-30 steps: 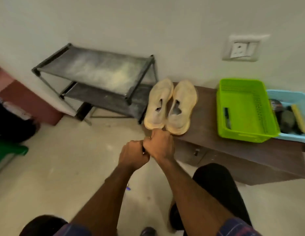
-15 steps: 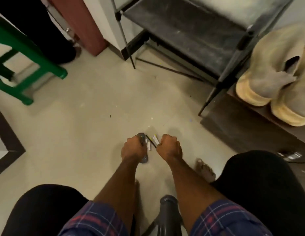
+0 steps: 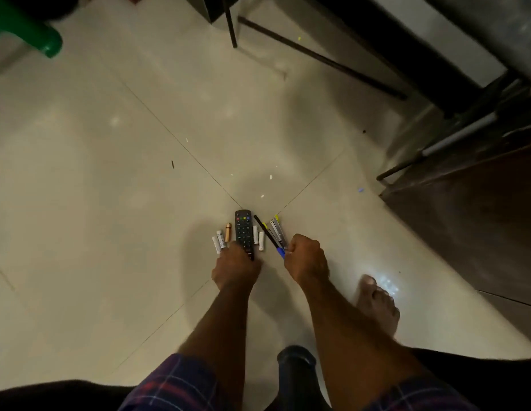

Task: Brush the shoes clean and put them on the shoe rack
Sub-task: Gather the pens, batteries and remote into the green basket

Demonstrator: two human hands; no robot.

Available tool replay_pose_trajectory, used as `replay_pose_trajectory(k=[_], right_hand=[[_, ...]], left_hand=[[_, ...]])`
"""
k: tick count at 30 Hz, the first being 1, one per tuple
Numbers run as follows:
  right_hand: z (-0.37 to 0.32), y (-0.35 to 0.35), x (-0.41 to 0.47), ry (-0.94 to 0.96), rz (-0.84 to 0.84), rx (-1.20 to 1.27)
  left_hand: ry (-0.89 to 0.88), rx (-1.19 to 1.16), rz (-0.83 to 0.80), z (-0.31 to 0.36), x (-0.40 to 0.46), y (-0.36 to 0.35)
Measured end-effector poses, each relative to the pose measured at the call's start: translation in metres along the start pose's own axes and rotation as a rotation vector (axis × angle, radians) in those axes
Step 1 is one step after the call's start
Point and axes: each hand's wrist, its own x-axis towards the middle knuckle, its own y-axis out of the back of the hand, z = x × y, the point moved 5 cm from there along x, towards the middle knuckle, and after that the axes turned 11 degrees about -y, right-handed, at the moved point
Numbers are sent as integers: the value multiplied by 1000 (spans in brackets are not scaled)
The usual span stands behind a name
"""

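No shoes are in view. Only the lower bars and dark bottom shelf of the shoe rack (image 3: 317,56) show, at the top right. Both of my hands are down at the tiled floor. My left hand (image 3: 236,266) covers the near end of a black remote (image 3: 243,228) that lies flat on the floor. My right hand (image 3: 305,256) is a closed fist around the near ends of a black-and-blue pen (image 3: 268,235) and a stapler-like tool (image 3: 277,232), which rest on the floor.
Several small batteries (image 3: 219,241) lie on either side of the remote. A dark wooden cabinet (image 3: 465,218) stands at the right, a green stool leg (image 3: 47,43) at the top left. A bare foot (image 3: 376,304) and a dark post (image 3: 296,366) are close to my arms.
My view dropped from the shoes on the cabinet to the floor. Both hands went down with the remote, batteries and pens, which now lie spread on the tiles.
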Motion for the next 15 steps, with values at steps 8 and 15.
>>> replay_pose_trajectory(k=[8,15], right_hand=[[-6,-24,26,96,147,71],[-25,-36,44,98,104,-74]], left_hand=[[86,-35,65,-10,28,-28],[80,-27,104,-15,34,-25]])
